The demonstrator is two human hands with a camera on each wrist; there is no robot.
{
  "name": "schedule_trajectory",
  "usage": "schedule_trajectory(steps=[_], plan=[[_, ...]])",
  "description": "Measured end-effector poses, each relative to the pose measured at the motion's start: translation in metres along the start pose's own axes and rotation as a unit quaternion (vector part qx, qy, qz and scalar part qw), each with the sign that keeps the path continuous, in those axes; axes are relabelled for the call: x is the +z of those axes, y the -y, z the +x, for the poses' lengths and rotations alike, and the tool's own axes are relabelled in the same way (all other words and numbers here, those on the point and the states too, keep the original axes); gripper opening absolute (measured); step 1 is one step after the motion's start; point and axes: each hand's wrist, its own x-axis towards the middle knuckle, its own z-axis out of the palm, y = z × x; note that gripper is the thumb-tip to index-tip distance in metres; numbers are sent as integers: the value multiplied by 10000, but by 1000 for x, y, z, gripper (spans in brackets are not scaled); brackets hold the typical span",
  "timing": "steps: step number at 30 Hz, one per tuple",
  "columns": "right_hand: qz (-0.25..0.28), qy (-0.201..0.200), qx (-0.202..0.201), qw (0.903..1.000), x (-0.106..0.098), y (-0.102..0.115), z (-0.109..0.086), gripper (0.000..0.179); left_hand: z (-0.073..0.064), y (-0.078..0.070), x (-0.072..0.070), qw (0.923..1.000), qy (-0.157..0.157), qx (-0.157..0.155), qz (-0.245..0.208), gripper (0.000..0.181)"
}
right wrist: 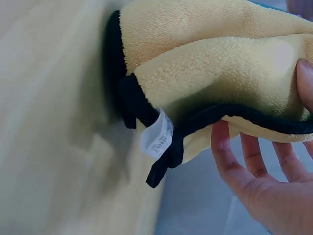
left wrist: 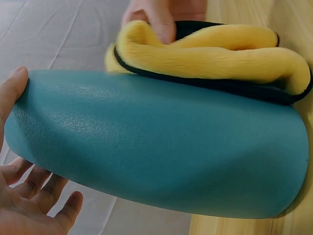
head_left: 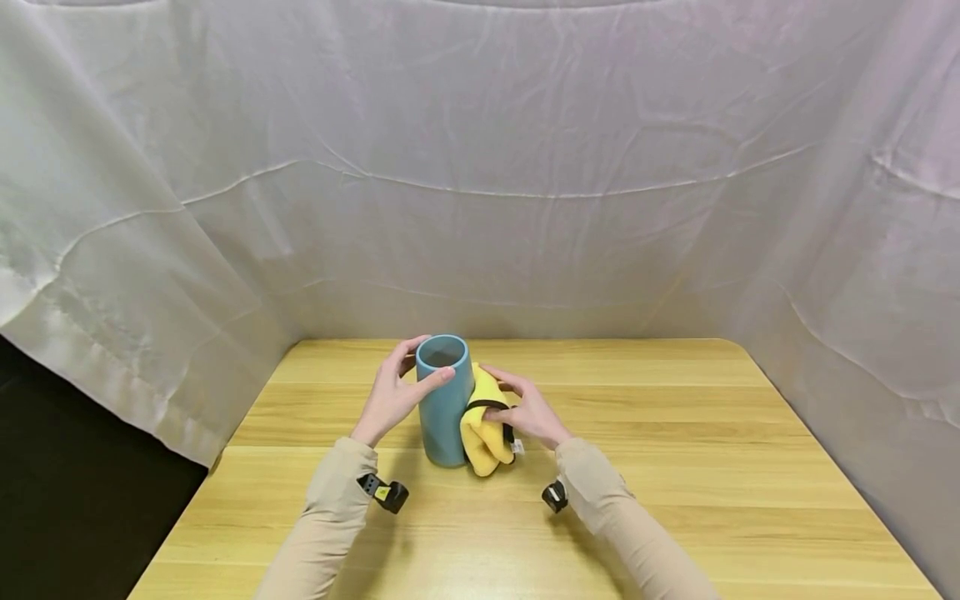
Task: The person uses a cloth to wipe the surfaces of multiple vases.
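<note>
Beige sleeves (head_left: 330, 508); beyond, blue vase (head_left: 444, 421), mouth up, long axis seemingly upright.

The left hand (head_left: 392, 395) and right hand (head_left: 534, 414) are bare beyond long beige sleeves (head_left: 321, 525), wrinkled and bunched at the cuffs (head_left: 351, 457), with a small black camera (head_left: 392, 497) at each (the left one bearing a yellow label (head_left: 382, 493), the right one a pale patch (head_left: 556, 493)).

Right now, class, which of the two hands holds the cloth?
The right hand: it grips the yellow cloth. The left hand instead holds the tall blue container near its rim.
</note>
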Motion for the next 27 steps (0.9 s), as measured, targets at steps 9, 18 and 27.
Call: schedule_trajectory(steps=[9,18,27], plan=[[-117,-31,-400,9991,-14,39,14,76,1,1,0,10000,16,-83,-8,63],[-293,46,-526,9982,-22,60,17,76,1,0,0,10000,22,-70,14,62],[-313,-5,-429,9986,-15,40,11,74,0,1,0,10000,12,-25,-29,62]])
